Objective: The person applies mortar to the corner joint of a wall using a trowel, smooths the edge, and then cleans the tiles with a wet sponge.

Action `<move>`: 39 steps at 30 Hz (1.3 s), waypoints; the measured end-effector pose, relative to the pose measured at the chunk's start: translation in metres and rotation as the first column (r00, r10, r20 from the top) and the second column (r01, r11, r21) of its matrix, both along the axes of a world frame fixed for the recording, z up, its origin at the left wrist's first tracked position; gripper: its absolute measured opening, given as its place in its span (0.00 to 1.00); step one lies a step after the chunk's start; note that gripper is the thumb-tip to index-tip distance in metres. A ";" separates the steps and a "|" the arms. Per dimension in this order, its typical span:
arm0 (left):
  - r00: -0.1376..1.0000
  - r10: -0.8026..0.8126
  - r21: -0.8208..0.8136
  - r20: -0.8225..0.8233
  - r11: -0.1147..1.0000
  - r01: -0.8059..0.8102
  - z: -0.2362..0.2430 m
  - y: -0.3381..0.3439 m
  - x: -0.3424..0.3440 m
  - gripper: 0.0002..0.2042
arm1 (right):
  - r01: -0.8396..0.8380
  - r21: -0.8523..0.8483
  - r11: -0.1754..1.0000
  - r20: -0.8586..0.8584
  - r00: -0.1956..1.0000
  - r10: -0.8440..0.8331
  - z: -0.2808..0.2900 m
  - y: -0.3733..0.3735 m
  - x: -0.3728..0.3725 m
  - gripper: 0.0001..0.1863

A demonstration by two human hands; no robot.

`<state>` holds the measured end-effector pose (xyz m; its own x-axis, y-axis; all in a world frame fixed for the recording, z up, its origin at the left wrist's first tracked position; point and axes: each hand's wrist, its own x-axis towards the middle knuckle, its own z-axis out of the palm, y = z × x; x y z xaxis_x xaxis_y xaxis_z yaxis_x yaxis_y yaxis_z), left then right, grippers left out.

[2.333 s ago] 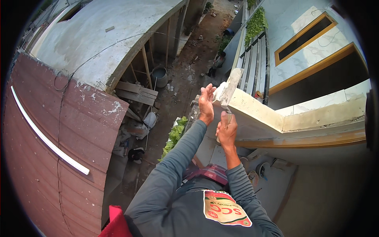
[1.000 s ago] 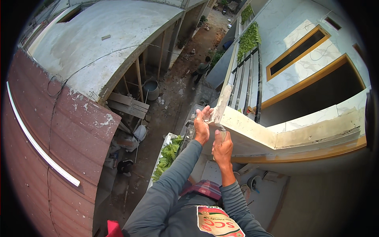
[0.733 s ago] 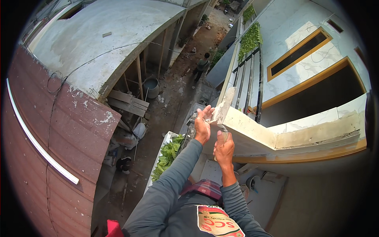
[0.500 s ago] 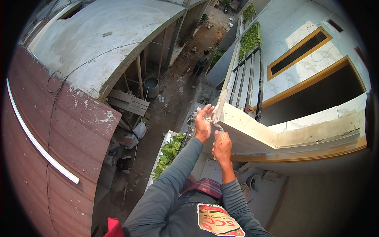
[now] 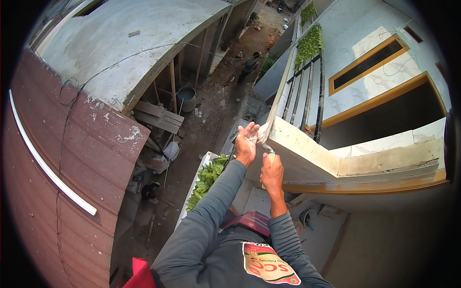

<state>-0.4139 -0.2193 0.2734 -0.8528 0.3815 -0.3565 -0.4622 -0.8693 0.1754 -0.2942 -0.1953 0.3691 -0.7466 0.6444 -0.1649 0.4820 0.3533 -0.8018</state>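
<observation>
My right hand [image 5: 272, 174] is closed round the pale handle of a small trowel [image 5: 271, 152]. The trowel's bent metal neck reaches up to the end of the cream wall [image 5: 303, 144]. Its blade is seen narrowly beside that wall end, and I cannot tell if it touches. My left hand [image 5: 247, 145] is cupped with the palm up and the fingers stretched out, just left of the blade. Greyish smears show on its palm and fingers.
Left of my arms, leafy green plants [image 5: 207, 180] fill a white planter. Far below, a person [image 5: 247, 69] stands in the dirt alley near a round water tub [image 5: 186, 98]. A red-brown roof [image 5: 77, 173] spans the left. Below right lies a bucket [image 5: 309, 218].
The trowel blade has turned from lying broadly along the wall end to a narrower view. My right hand stays close by on the handle; the left palm remains upturned.
</observation>
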 end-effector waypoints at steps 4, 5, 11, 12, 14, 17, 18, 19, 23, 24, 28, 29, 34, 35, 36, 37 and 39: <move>0.998 -0.028 0.029 0.059 0.999 0.027 -0.003 0.005 0.001 0.32 | -0.077 0.175 0.981 -0.005 0.997 0.079 -0.034 0.010 0.001 0.21; 0.991 -0.025 0.109 0.130 0.994 0.011 -0.009 0.003 -0.001 0.32 | -0.066 0.090 0.994 -0.047 0.996 0.071 -0.027 0.006 0.003 0.21; 0.969 -0.049 0.272 0.240 0.962 -0.019 -0.016 -0.030 -0.023 0.31 | -0.008 -0.277 0.961 -0.157 0.987 -0.038 0.036 -0.004 0.037 0.20; 0.974 -0.034 0.283 0.226 0.958 -0.033 -0.017 -0.038 -0.031 0.31 | -0.006 -0.300 0.954 -0.175 0.983 -0.049 0.040 -0.003 0.048 0.20; 0.975 0.016 0.273 0.220 0.959 -0.077 -0.023 -0.054 -0.054 0.30 | 0.016 -0.326 0.945 -0.197 0.977 -0.085 0.045 -0.005 0.072 0.20; 0.955 0.058 0.189 0.292 0.975 -0.117 -0.028 -0.060 -0.102 0.30 | 0.039 -0.396 0.917 -0.190 0.974 -0.123 0.034 -0.002 0.098 0.20; 0.969 0.074 0.165 0.234 0.980 -0.115 -0.031 -0.061 -0.124 0.31 | 0.044 -0.426 0.904 -0.168 0.978 -0.127 0.033 -0.006 0.103 0.20; 0.991 0.053 0.157 0.120 0.985 -0.072 -0.031 -0.063 -0.147 0.33 | 0.037 -0.431 0.902 -0.173 0.977 -0.123 0.032 -0.010 0.107 0.19; 0.926 -0.361 -0.739 -0.109 0.653 0.167 -0.004 -0.059 -0.184 0.54 | 0.084 -0.488 0.869 -0.151 0.972 -0.179 0.037 -0.018 0.117 0.18; 0.891 -0.453 -0.937 0.018 0.304 0.173 0.017 -0.056 -0.179 0.53 | 0.089 -0.477 0.875 -0.164 0.968 -0.188 0.035 -0.014 0.121 0.18; 0.753 -0.646 -0.985 -0.126 0.174 -0.015 0.008 -0.041 -0.162 0.43 | 0.161 -0.471 0.867 -0.177 0.946 -0.272 0.044 -0.003 0.127 0.18; 0.674 -0.674 -0.935 -0.302 0.348 -0.072 0.003 -0.036 -0.141 0.39 | 0.198 -0.496 0.845 -0.176 0.931 -0.321 0.048 0.002 0.133 0.19; 0.278 -0.836 -0.811 -0.473 0.291 -0.507 0.092 -0.005 -0.033 0.32 | 0.290 -0.659 0.694 -0.172 0.840 -0.515 0.043 0.041 0.155 0.22; 0.169 -0.854 -0.706 -0.492 0.278 -0.652 0.100 -0.006 -0.016 0.32 | 0.303 -0.677 0.671 -0.169 0.823 -0.542 0.042 0.044 0.156 0.23; 0.049 -0.868 -0.575 -0.493 0.283 -0.767 0.103 0.000 0.001 0.31 | 0.324 -0.690 0.647 -0.166 0.800 -0.577 0.042 0.048 0.161 0.23; -0.086 -0.889 -0.505 -0.450 0.333 -0.797 0.103 0.004 0.016 0.31 | 0.333 -0.686 0.647 -0.169 0.792 -0.587 0.043 0.050 0.165 0.24; -0.296 -0.888 -0.395 -0.352 0.428 -0.813 0.103 0.013 0.043 0.31 | 0.323 -0.693 0.645 -0.197 0.775 -0.600 0.046 0.052 0.168 0.24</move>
<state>-0.3710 -0.2064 0.3767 -0.2365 0.8602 0.4519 0.9314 0.0682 0.3576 -0.1257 -0.1434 0.4155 -0.4605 0.7853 -0.4138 0.0525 -0.4413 -0.8958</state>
